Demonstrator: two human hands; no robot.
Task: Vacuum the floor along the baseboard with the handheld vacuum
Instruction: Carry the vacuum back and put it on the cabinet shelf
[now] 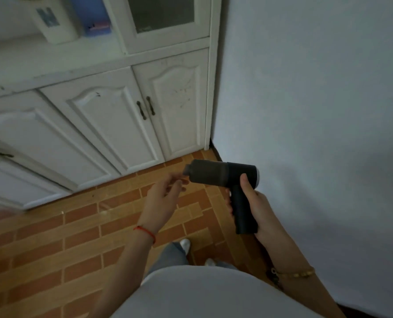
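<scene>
The right hand [251, 203] grips the handheld vacuum [225, 180] by its handle. It looks light, rigid, one-hand manageable. The left hand [163, 193] hovers relaxed, empty, beside the nozzle.

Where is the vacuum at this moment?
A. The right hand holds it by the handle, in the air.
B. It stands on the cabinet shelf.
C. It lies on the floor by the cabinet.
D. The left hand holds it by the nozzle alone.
A: the right hand grips the handle of the vacuum, which is held up above the floor; the left hand is open with its fingertips near the nozzle.
</scene>
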